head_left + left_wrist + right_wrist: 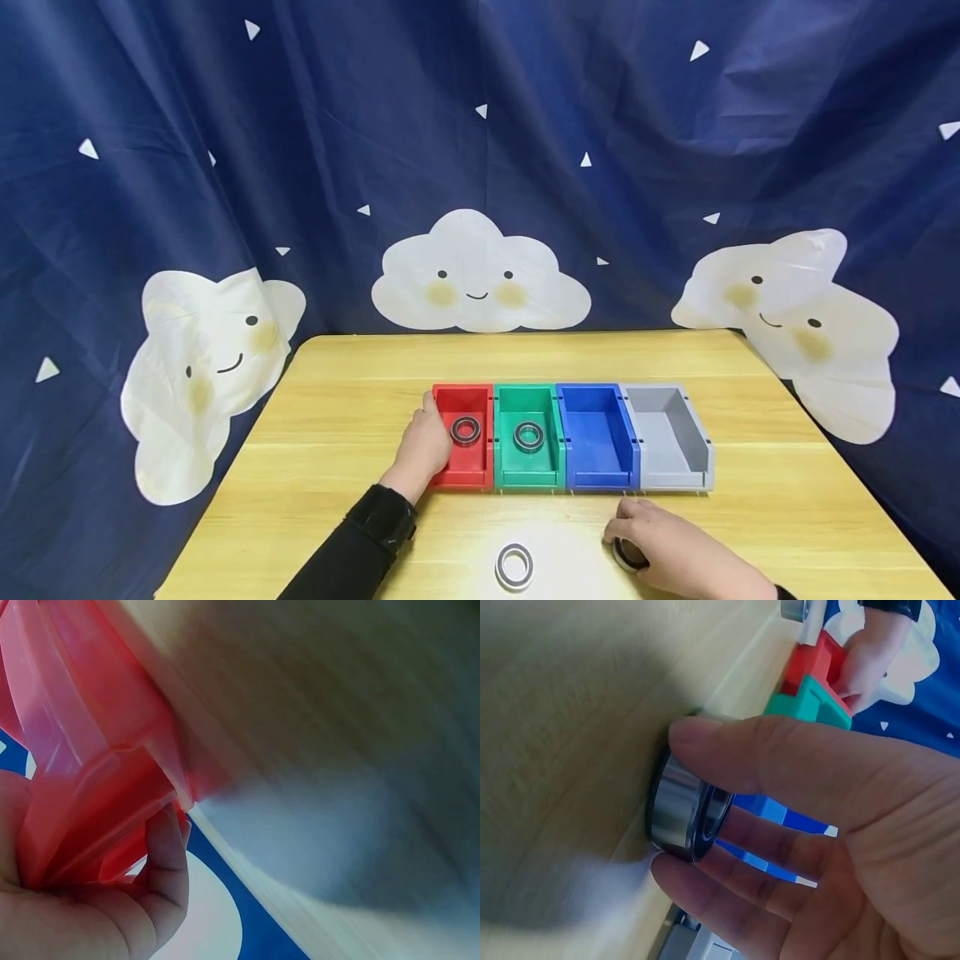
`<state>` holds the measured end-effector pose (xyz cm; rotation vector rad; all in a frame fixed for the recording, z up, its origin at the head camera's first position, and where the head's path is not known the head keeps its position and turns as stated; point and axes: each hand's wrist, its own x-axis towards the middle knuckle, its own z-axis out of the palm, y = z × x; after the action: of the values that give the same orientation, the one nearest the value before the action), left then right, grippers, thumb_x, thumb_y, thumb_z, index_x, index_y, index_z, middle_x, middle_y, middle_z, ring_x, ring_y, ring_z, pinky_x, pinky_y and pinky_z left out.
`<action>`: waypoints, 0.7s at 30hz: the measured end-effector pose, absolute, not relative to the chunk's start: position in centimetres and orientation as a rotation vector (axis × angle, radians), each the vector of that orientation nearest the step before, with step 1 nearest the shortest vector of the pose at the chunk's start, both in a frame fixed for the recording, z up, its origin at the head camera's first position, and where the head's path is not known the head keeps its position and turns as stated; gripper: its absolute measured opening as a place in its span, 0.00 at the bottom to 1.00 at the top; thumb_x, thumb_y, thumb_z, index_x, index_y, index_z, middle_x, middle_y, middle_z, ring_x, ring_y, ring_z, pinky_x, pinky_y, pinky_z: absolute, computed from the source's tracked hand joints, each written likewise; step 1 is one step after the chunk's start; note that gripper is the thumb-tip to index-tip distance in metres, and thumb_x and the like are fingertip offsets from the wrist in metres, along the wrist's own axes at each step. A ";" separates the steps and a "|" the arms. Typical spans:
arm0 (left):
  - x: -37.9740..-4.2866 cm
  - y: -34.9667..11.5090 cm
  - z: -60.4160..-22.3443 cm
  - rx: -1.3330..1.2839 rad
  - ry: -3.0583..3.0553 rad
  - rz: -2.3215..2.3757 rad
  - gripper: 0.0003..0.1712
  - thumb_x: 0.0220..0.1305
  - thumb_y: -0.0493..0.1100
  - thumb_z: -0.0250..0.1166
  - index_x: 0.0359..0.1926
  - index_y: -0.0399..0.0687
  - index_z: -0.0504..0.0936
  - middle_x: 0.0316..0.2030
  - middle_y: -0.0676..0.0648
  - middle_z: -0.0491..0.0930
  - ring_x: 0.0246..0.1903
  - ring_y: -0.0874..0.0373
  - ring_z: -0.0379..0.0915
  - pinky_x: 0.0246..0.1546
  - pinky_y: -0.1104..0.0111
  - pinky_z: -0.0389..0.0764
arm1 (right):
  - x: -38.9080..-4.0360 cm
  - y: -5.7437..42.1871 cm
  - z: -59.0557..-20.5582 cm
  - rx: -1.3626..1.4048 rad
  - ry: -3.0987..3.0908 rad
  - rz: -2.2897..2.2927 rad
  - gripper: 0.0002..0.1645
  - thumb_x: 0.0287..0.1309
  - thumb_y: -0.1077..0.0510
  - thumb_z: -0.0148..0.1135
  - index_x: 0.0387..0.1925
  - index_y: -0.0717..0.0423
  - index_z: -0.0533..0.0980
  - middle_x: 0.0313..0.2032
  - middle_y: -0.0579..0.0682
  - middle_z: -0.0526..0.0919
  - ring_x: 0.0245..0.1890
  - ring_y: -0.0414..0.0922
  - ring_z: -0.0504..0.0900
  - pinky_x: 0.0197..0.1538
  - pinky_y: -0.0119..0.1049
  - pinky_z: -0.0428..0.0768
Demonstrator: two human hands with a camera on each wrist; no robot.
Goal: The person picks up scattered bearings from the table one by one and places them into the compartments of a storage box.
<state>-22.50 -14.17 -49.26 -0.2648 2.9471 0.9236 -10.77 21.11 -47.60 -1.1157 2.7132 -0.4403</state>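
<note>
My left hand point(425, 442) grips the left wall of the red bin point(463, 480); in the left wrist view its thumb and fingers curl round the red plastic point(97, 772). In front of the bins, my right hand point(667, 542) holds a ball bearing point(676, 814) between thumb and fingers, at the tabletop. A second bearing point(501, 568) lies on the table to the left of that hand. One bearing point(453, 431) lies in the red bin, and another bearing point(517, 437) in the green bin point(529, 480).
A blue bin point(602, 481) and a grey bin point(675, 481) continue the row to the right of the green one, side by side. The wooden table point(337, 392) ends at a dark blue curtain point(480, 167) with clouds printed on it.
</note>
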 end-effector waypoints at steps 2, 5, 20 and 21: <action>-22.5 -14.1 -49.3 -0.268 2.942 0.924 0.43 0.66 0.33 0.60 0.76 0.34 0.47 0.58 0.29 0.71 0.51 0.40 0.75 0.54 0.47 0.78 | -10.9 21.4 -47.3 -1.091 2.696 -0.460 0.23 0.42 0.65 0.76 0.40 0.41 0.82 0.36 0.34 0.73 0.36 0.33 0.70 0.39 0.35 0.77; -22.6 -14.1 -49.3 -0.270 2.941 0.917 0.44 0.66 0.34 0.60 0.76 0.34 0.47 0.57 0.30 0.72 0.49 0.40 0.75 0.53 0.48 0.78 | -11.1 21.7 -46.7 -1.049 2.681 -0.468 0.27 0.38 0.67 0.77 0.42 0.41 0.82 0.38 0.34 0.73 0.38 0.33 0.72 0.41 0.36 0.79; -22.7 -14.1 -49.2 -0.289 2.922 0.920 0.45 0.66 0.35 0.62 0.77 0.35 0.47 0.57 0.31 0.72 0.49 0.41 0.75 0.53 0.48 0.79 | -13.1 23.1 -41.6 -1.129 2.821 -0.355 0.28 0.34 0.64 0.81 0.43 0.46 0.82 0.40 0.38 0.74 0.41 0.45 0.79 0.42 0.43 0.82; -22.7 -14.1 -49.2 -0.288 2.924 0.920 0.45 0.66 0.35 0.61 0.77 0.35 0.47 0.57 0.31 0.72 0.49 0.41 0.75 0.53 0.49 0.79 | -13.4 23.1 -41.2 -1.118 2.816 -0.350 0.28 0.35 0.64 0.80 0.44 0.47 0.82 0.40 0.39 0.75 0.41 0.45 0.79 0.42 0.42 0.82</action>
<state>-22.71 -14.13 -49.22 -0.2877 2.9242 0.9201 -13.39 23.05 -41.16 -1.1181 2.8159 -0.3502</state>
